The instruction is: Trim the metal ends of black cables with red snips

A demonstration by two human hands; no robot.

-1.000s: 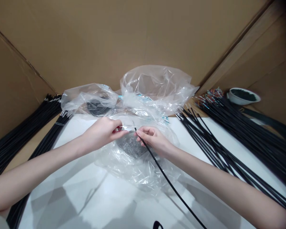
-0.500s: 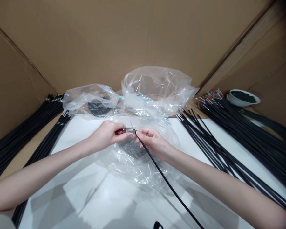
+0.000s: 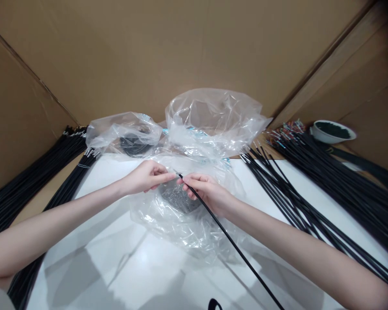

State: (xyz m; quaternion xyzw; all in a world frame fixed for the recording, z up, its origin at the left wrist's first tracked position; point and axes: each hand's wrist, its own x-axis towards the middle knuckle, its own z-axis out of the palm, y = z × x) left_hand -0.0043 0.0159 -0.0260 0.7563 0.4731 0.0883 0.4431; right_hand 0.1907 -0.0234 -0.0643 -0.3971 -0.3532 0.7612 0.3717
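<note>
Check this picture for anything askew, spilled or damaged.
Nothing looks spilled or damaged. Slightly untidy: the loose cable group right of the plastic bags fans out with crossing strands, unlike the banded bundle on the left.

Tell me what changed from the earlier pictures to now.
The bare tip of the black cable has tilted left, towards the left hand. The red-handled tool is out of sight; whether still held, unclear. Unchanged: the right hand grips the cable; plastic bags lie behind.
</note>
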